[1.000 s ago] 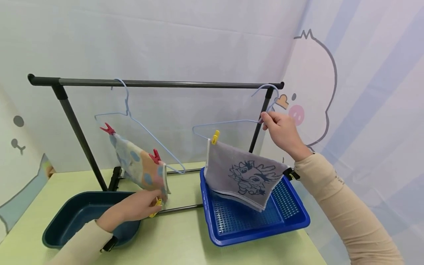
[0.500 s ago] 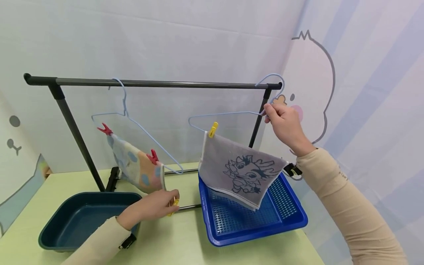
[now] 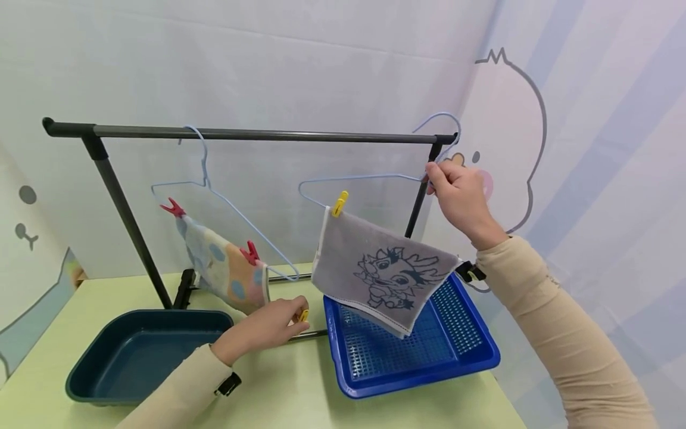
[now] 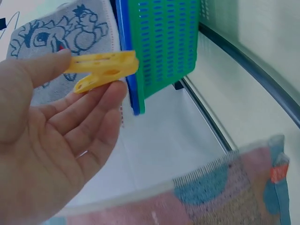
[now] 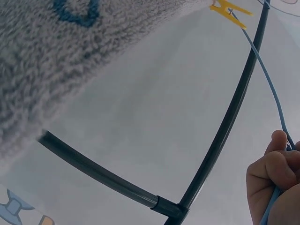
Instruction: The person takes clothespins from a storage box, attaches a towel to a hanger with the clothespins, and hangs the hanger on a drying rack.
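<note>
My right hand (image 3: 461, 199) grips a light blue wire hanger (image 3: 364, 177) near its neck, its hook close by the rack's right end. From that hanger hangs a grey towel (image 3: 386, 268) with a dark cartoon dragon, fixed at its left corner by a yellow clothespin (image 3: 340, 204). My left hand (image 3: 268, 330) pinches another yellow clothespin (image 4: 105, 68) between thumb and fingers, left of the towel. The right wrist view shows my right fingers (image 5: 276, 164) curled round the hanger wire, with the towel's fuzzy surface close to the camera.
A second blue hanger (image 3: 205, 161) on the black rack bar (image 3: 268, 136) holds a spotted colourful towel (image 3: 225, 262) with red clothespins (image 3: 249, 253). A dark teal basin (image 3: 80, 381) stands at the left, a blue mesh basket (image 3: 418, 381) below the grey towel.
My left hand has moved right with its clothespin, away from the spotted towel. My right hand has raised its hanger somewhat, and the grey towel has shifted up and left.
</note>
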Tool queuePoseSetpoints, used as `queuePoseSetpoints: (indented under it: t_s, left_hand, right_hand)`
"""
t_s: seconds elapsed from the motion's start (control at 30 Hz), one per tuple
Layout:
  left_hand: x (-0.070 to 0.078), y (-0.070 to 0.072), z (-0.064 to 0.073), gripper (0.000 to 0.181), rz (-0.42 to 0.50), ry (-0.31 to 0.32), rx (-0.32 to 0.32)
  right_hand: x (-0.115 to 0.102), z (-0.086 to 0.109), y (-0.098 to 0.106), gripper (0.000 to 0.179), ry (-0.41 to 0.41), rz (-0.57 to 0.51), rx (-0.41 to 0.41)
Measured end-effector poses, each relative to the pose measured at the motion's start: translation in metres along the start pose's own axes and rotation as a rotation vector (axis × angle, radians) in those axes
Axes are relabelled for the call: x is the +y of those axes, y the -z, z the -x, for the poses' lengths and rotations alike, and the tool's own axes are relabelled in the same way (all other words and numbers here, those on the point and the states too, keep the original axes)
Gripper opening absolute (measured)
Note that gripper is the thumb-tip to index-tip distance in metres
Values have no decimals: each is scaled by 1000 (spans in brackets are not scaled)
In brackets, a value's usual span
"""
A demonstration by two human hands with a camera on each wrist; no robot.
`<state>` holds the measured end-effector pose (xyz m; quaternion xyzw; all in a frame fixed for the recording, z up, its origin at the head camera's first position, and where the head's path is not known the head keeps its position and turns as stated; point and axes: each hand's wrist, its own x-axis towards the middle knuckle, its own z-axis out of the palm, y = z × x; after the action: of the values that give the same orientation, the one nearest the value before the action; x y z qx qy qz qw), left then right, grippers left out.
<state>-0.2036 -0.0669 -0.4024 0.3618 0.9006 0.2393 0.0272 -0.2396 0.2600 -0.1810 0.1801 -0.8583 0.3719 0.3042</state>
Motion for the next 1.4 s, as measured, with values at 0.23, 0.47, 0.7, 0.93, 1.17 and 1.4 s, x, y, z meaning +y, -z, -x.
queuePoseSetpoints:
  t_s: [0.23,0.47,0.7,0.93,1.17,1.4]
  left_hand:
    - [11,-7,-14,12,34,-37,43]
    - [21,-13,-26,14,101,-42,79]
    - [35,-7,-36,21,121,-49,127]
    - [44,-4,-47,27,131,-85,176]
    - [49,-1,-56,25,156,-107,206]
    - [53,3,-60,25,106,-155,227]
  right_hand:
    - [8,6,-11,42,-23,7,-53]
    - [18,15,-24,43,-63,-11,-136]
    - [21,22,-32,39,-125,-57,-220]
    - [25,25,-39,40,-146,-71,-263]
    - [29,28,-45,40,-162,-89,-276]
    - [29,34,-51,40,-174,-95,-314]
